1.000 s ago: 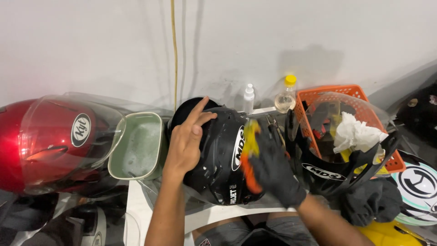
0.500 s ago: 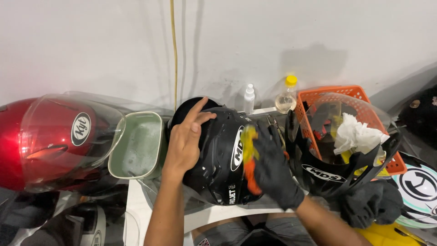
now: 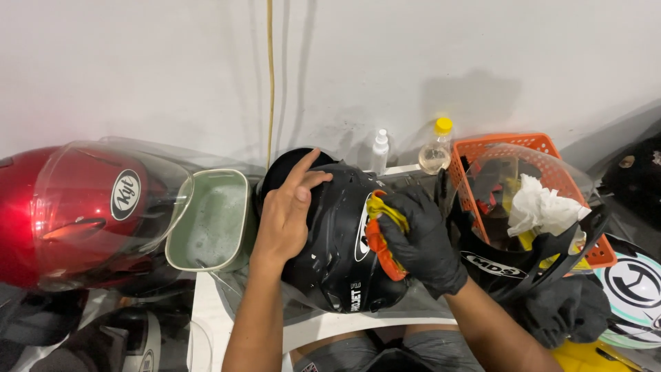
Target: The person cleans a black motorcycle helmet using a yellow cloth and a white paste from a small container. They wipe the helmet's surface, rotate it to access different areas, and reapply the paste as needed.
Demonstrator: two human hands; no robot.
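A glossy black helmet (image 3: 335,255) lies on a white table in front of me. My left hand (image 3: 286,217), bare, rests flat on the helmet's top left side with fingers spread. My right hand (image 3: 420,238), in a black glove, presses a yellow and orange cloth (image 3: 379,234) against the helmet's right side, over a white oval logo.
A red helmet with a clear visor (image 3: 76,213) sits at the left. A green tub of soapy water (image 3: 210,220) stands beside it. A small spray bottle (image 3: 380,150) and a yellow-capped bottle (image 3: 437,146) stand by the wall. An orange basket (image 3: 544,186) holds a visor and white tissue.
My gloved right hand has slid the cloth a little across the helmet's right side. The left hand has stayed in place.
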